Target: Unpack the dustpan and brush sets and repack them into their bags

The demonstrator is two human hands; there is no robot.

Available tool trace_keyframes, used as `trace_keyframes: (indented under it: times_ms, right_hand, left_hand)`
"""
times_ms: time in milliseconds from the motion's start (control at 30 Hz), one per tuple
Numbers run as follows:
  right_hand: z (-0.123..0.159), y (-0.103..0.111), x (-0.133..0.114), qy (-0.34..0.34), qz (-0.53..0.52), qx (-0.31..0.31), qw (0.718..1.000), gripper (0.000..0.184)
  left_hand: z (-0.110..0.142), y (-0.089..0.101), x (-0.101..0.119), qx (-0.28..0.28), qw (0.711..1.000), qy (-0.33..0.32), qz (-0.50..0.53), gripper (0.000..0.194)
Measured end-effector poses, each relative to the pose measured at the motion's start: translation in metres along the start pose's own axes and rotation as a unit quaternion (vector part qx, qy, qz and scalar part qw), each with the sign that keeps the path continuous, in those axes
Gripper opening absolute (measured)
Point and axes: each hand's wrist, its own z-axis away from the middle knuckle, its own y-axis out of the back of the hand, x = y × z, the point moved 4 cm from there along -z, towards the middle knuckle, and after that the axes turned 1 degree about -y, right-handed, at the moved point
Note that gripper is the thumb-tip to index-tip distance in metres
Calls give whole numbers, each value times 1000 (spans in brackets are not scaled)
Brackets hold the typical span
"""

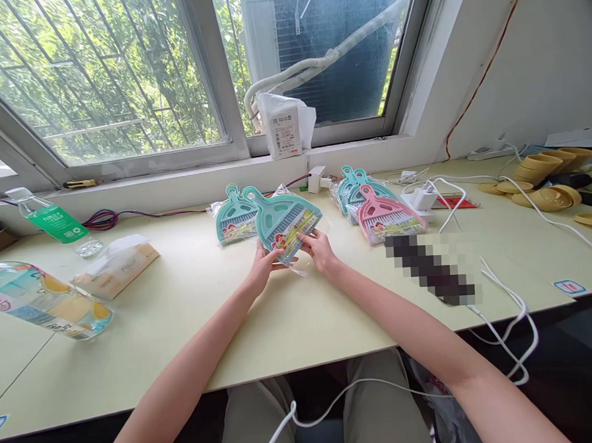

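Note:
Both hands hold a teal mini dustpan and brush set in clear plastic wrap, tilted above the table. My left hand grips its lower left corner, thumb on the printed label. At the lower right edge, my right hand is closed on the same set. Just behind and to the left lies another teal dustpan set, partly covered by the held one. To the right, a pink dustpan set rests in front of several teal sets, also wrapped.
At left stand a large drink bottle, a green-labelled bottle and a tissue pack. White cables run over the table's right side and front edge. Yellow cups sit far right. A white-wrapped box stands on the windowsill.

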Motion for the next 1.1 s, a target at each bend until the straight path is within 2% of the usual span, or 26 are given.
trace_keyframes:
  times_ms: [133, 200, 267, 333, 400, 500, 567, 633, 700, 767, 933, 1100]
  right_hand:
    - [-5, -3, -4, -40, 42, -52, 997, 16]
    - [-9, 1, -7, -55, 73, -60, 994, 20]
    - [-15, 11, -14, -42, 127, -29, 991, 26]
    - [-21, 24, -26, 31, 216, 18, 976, 23]
    - [-23, 31, -40, 152, 335, 37, 929, 20]
    - [-20, 30, -52, 310, 490, 5, 815, 47]
    - [-17, 26, -51, 358, 544, -20, 759, 57]
    - [-15, 23, -48, 378, 562, -35, 735, 45]
    - [-14, 21, -47, 386, 552, -31, 738, 22]
    - [-13, 21, -47, 386, 526, -20, 757, 10]
    - [-15, 26, -46, 373, 470, 6, 800, 10]
    - [-18, 29, -40, 339, 438, 17, 832, 13]
  left_hand:
    - [-6, 11, 1, 35, 999, 11, 16, 58]
    - [-10, 21, 2, 60, 997, 24, 30, 58]
    - [-14, 34, 3, 91, 994, 32, 49, 57]
    - [-18, 48, 3, 129, 988, 40, 78, 50]
    - [-21, 60, 4, 143, 983, 52, 105, 42]
    - [-23, 70, 7, 126, 981, 72, 126, 36]
    - [-22, 72, 8, 119, 981, 82, 131, 33]
    - [-21, 71, 8, 119, 981, 93, 125, 30]
    - [-20, 68, 8, 116, 982, 104, 105, 28]
    - [-18, 65, 6, 107, 984, 119, 78, 26]
    - [-12, 58, 5, 40, 987, 152, -2, 22]
    - [-8, 50, 8, -56, 991, 106, -62, 35]
